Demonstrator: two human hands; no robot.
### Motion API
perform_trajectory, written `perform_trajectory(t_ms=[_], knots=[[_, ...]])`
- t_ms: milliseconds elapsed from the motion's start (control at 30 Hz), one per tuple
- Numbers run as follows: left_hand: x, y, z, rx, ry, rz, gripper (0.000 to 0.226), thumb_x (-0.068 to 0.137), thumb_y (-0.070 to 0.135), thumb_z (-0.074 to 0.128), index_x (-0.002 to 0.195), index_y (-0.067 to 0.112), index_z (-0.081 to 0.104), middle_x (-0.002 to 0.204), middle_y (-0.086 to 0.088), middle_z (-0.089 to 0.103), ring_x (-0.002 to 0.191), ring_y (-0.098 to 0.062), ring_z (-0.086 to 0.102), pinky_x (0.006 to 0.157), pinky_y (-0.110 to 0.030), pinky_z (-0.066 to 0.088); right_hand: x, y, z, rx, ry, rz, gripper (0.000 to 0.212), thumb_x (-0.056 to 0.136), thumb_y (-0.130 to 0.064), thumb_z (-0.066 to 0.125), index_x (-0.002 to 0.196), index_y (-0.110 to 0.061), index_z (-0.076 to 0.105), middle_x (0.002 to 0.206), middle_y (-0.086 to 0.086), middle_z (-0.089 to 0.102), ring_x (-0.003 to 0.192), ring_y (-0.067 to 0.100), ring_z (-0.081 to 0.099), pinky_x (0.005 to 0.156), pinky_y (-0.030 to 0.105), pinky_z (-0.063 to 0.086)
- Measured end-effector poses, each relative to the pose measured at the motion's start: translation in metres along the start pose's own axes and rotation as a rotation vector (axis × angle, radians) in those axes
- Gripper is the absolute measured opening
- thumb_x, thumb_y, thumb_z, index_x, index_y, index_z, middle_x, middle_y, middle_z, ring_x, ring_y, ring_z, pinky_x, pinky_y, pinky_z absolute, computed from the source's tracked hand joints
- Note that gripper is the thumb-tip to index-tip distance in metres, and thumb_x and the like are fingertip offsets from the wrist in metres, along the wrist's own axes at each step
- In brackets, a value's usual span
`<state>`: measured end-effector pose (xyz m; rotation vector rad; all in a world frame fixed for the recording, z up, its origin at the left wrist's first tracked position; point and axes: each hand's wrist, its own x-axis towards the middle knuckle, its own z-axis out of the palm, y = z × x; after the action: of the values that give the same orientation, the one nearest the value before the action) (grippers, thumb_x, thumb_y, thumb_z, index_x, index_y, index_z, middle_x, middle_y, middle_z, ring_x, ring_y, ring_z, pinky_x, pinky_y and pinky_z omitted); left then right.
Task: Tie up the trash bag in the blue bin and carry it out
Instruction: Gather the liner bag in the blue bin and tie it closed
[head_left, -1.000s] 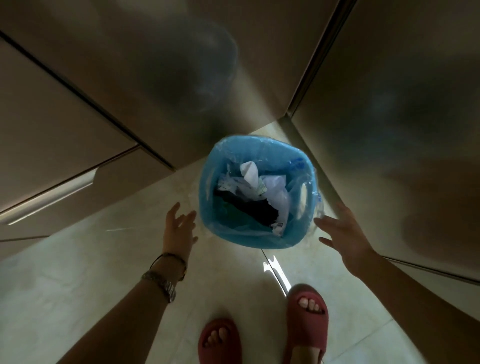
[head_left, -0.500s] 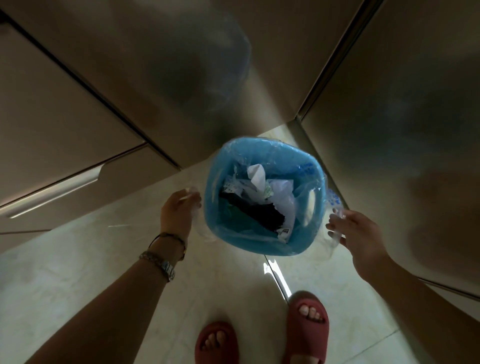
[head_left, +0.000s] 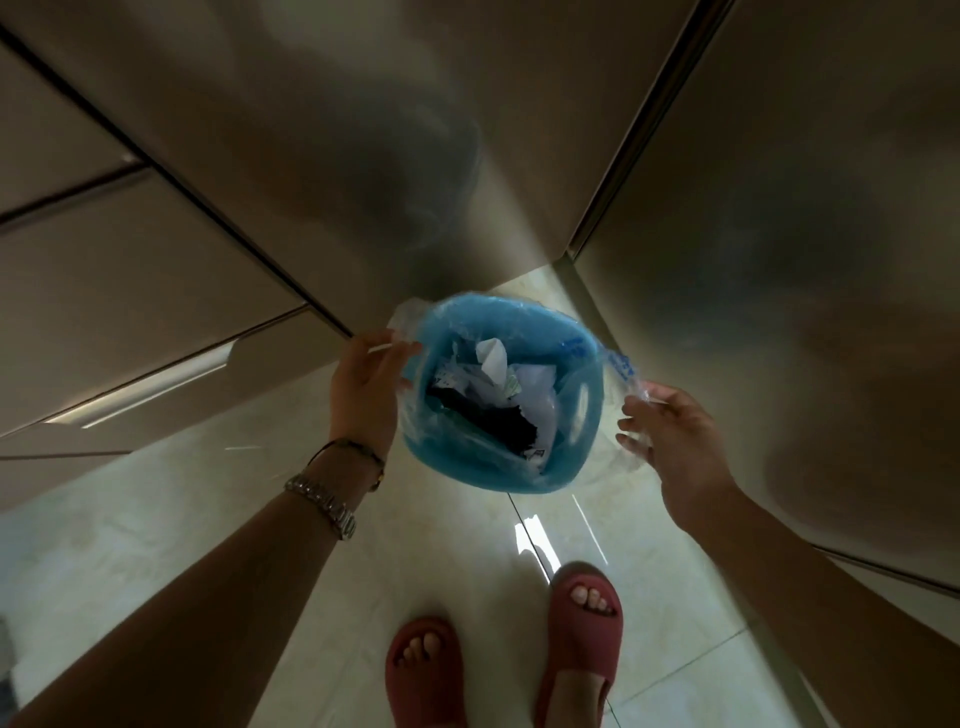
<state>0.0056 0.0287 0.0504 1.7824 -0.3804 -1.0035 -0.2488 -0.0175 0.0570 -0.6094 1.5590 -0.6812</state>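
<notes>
bin (head_left: 470, 467) sits on the floor in the cabinet corner | left hand (head_left: 363, 387) and right hand (head_left: 670, 434) each pinch the bag (head_left: 621, 366) edge, lifted off the rim | paper trash inside | not gathered, no knot, carrying out not started

Bag edges (head_left: 626, 371) newly lifted off rim.

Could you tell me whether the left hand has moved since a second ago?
Yes. The left hand has moved up beside the bin, now pinching the bag.
</notes>
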Motion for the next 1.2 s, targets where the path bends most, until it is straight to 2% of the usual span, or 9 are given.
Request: perform_trajectory(t_ms=[133, 300, 400, 467, 600, 833, 933, 1067, 1200], knots=[[-0.009, 0.016, -0.001, -0.023, -0.03, 0.02, 0.017, 0.088, 0.015, 0.059, 0.078, 0.028, 0.058, 0.091, 0.0, 0.068, 0.072, -0.013, 0.06, 0.062, -0.021, 0.05, -0.009, -0.017, 0.005, 0.046, 0.0, -0.007, 0.016, 0.085, 0.0, 0.062, 0.088, -0.016, 0.061, 0.079, 0.005, 0.06, 0.066, 0.016, 0.057, 0.057, 0.019, 0.057], [-0.023, 0.032, -0.001, -0.007, -0.064, 0.028, 0.009, 0.088, 0.012, 0.06, 0.082, 0.018, 0.057, 0.081, 0.007, 0.065, 0.071, -0.005, 0.061, 0.061, -0.011, 0.05, -0.025, -0.033, 0.01, -0.01, -0.07, -0.085, 0.02, 0.082, 0.004, 0.06, 0.081, -0.015, 0.063, 0.079, 0.004, 0.06, 0.073, 0.015, 0.055, 0.07, 0.026, 0.047], [-0.037, 0.045, 0.003, -0.01, -0.114, 0.019, 0.016, 0.085, 0.008, 0.061, 0.075, 0.019, 0.055, 0.077, 0.005, 0.058, 0.064, 0.007, 0.059, 0.056, -0.007, 0.046, -0.037, -0.043, 0.014, -0.03, -0.13, -0.098, 0.021, 0.082, 0.004, 0.059, 0.076, -0.015, 0.061, 0.076, -0.001, 0.059, 0.061, 0.0, 0.057, 0.059, 0.015, 0.047], [-0.045, 0.051, 0.004, 0.0, -0.144, -0.003, 0.018, 0.084, 0.008, 0.062, 0.073, 0.02, 0.055, 0.079, 0.004, 0.057, 0.073, -0.001, 0.059, 0.059, -0.012, 0.047, -0.045, -0.049, 0.018, -0.023, -0.162, -0.092, 0.021, 0.084, 0.004, 0.058, 0.075, -0.014, 0.059, 0.074, -0.001, 0.058, 0.052, -0.007, 0.056, 0.05, 0.008, 0.046], [-0.058, 0.059, 0.005, 0.012, -0.173, -0.033, 0.007, 0.082, 0.008, 0.063, 0.082, 0.014, 0.058, 0.09, -0.004, 0.061, 0.089, -0.018, 0.058, 0.076, -0.029, 0.048, -0.058, -0.058, 0.024, -0.072, -0.173, -0.121, 0.016, 0.084, 0.0, 0.06, 0.079, -0.015, 0.061, 0.082, 0.0, 0.061, 0.07, 0.003, 0.06, 0.053, 0.007, 0.048], [-0.079, 0.081, 0.02, 0.127, -0.269, 0.12, 0.02, 0.084, 0.011, 0.066, 0.088, 0.029, 0.057, 0.095, 0.002, 0.064, 0.092, -0.009, 0.063, 0.076, -0.015, 0.052, -0.079, -0.07, 0.042, -0.238, -0.253, -0.242, 0.025, 0.085, -0.01, 0.064, 0.11, -0.014, 0.063, 0.098, -0.003, 0.067, 0.09, 0.008, 0.065, 0.077, 0.019, 0.056], [-0.084, 0.084, 0.025, 0.255, -0.226, 0.193, 0.015, 0.087, 0.013, 0.063, 0.096, 0.024, 0.058, 0.087, 0.014, 0.06, 0.079, 0.005, 0.061, 0.068, -0.002, 0.047, -0.083, -0.07, 0.051, -0.283, -0.227, -0.277, 0.033, 0.085, -0.009, 0.064, 0.117, -0.014, 0.058, 0.1, -0.005, 0.064, 0.09, 0.004, 0.064, 0.073, 0.009, 0.054], [-0.074, 0.075, 0.022, 0.334, -0.095, 0.204, 0.027, 0.08, 0.019, 0.071, 0.105, 0.016, 0.062, 0.104, 0.002, 0.066, 0.091, -0.01, 0.064, 0.072, -0.01, 0.05, -0.078, -0.062, 0.054, -0.285, -0.116, -0.293, 0.027, 0.084, -0.01, 0.066, 0.111, -0.011, 0.062, 0.09, -0.009, 0.065, 0.085, 0.006, 0.065, 0.073, 0.011, 0.054], [-0.061, 0.064, 0.013, 0.386, -0.009, 0.234, 0.028, 0.075, 0.019, 0.076, 0.1, 0.011, 0.066, 0.107, -0.003, 0.066, 0.09, -0.014, 0.068, 0.07, -0.005, 0.051, -0.067, -0.054, 0.05, -0.3, -0.017, -0.258, 0.019, 0.08, -0.012, 0.07, 0.099, -0.007, 0.068, 0.094, -0.003, 0.066, 0.082, 0.005, 0.065, 0.067, 0.011, 0.055]])
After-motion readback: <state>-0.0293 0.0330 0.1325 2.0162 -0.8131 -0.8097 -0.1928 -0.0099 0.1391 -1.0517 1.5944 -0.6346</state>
